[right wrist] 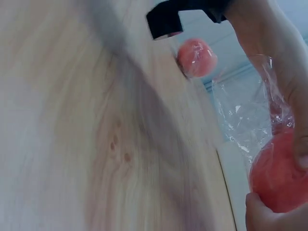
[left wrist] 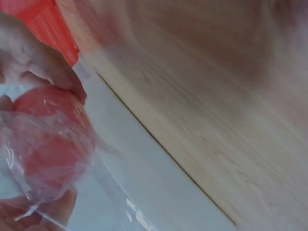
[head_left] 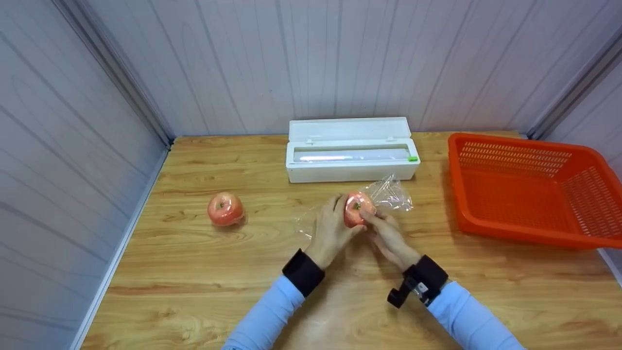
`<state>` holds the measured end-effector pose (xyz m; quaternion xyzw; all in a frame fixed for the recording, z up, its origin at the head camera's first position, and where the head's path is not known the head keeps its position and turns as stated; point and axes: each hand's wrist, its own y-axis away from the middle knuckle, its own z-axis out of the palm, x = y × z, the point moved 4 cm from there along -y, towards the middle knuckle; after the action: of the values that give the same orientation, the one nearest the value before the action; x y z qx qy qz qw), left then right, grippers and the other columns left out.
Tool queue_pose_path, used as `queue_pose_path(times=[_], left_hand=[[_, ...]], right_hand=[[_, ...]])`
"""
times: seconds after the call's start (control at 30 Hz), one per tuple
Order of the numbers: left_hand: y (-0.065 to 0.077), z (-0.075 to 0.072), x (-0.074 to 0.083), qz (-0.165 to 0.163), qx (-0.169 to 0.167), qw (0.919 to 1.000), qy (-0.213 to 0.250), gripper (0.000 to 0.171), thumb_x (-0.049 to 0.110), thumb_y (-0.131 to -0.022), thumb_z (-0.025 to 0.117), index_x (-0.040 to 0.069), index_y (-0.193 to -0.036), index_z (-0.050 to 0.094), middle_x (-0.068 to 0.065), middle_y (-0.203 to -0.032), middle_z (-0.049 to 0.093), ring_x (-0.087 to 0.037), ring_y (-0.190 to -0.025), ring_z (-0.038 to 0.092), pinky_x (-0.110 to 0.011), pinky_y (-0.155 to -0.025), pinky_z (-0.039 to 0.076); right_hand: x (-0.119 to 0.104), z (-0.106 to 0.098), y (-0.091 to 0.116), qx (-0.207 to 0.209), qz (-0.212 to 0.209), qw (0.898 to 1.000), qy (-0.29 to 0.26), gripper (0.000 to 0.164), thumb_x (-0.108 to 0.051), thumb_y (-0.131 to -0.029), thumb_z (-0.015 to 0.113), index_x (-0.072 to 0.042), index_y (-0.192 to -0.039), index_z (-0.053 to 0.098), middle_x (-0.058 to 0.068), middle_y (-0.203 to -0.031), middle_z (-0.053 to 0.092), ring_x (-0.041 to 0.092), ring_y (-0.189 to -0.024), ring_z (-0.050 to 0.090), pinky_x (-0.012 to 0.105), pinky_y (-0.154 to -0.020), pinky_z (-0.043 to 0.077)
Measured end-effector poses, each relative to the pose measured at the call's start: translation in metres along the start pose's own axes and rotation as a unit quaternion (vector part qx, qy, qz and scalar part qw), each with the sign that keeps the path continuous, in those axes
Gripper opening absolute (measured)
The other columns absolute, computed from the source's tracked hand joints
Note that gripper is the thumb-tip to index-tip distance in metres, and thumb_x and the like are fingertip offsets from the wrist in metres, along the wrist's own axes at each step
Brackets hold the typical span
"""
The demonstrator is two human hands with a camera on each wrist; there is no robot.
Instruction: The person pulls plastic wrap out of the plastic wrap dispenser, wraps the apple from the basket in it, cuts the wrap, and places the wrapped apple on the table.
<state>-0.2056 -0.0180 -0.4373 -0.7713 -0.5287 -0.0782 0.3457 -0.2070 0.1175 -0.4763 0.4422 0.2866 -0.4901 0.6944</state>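
Observation:
Between my two hands, close over the wooden table, is a red apple (head_left: 358, 199) with clear plastic film (head_left: 391, 197) around it. My left hand (head_left: 330, 233) grips its left side, fingers curved around the far edge. From the right, my right hand (head_left: 388, 238) holds it, thumb near the stem. In the left wrist view, wrinkled film covers the apple (left wrist: 53, 159), and its loose end trails off. The right wrist view has film stretching from the apple (right wrist: 276, 168) toward the left hand. A second apple (head_left: 225, 208), glossy with film, stands farther left.
Behind the hands sits a white dispenser box (head_left: 352, 174), its lid (head_left: 349, 129) raised, a film roll (head_left: 350, 156) inside and a green slider (head_left: 412, 159) at its right end. An orange-red plastic basket (head_left: 525, 141) stands at the right. Panelled walls (head_left: 311, 63) enclose the table.

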Motion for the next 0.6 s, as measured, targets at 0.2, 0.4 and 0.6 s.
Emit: queue_pose_path(times=[0.2,0.4,0.6], left_hand=[[0.004,-0.011,-0.005,-0.05,-0.104,0.988,0.102,0.071,0.042,-0.079,0.065,0.004,-0.133,0.042,-0.014,-0.135,0.044,-0.029,-0.121,0.046,-0.041,-0.102,0.04],[-0.004,-0.02,-0.031,-0.188,-0.188,0.9,0.345,0.047,0.025,-0.086,0.061,0.001,-0.125,0.051,-0.017,-0.127,0.053,-0.03,-0.114,0.052,-0.042,-0.097,0.044],[-0.007,-0.011,-0.038,-0.23,-0.221,0.8469,0.426,0.035,0.018,-0.089,0.058,-0.001,-0.117,0.057,-0.016,-0.113,0.062,-0.021,-0.095,0.062,-0.039,-0.091,0.049]], right_hand=[[-0.005,-0.016,0.001,-0.052,0.031,0.998,-0.003,0.039,-0.004,-0.084,0.061,-0.002,-0.121,0.048,0.003,-0.107,0.062,0.015,-0.095,0.06,0.032,-0.095,0.045],[-0.012,-0.026,0.009,-0.151,0.058,0.987,0.0,0.056,-0.002,-0.084,0.057,-0.001,-0.133,0.03,0.003,-0.119,0.054,0.016,-0.107,0.055,0.033,-0.099,0.043],[-0.012,-0.019,0.012,-0.212,0.055,0.975,0.04,0.065,-0.004,-0.084,0.058,0.0,-0.138,0.022,0.003,-0.121,0.054,0.016,-0.102,0.058,0.032,-0.095,0.045]])
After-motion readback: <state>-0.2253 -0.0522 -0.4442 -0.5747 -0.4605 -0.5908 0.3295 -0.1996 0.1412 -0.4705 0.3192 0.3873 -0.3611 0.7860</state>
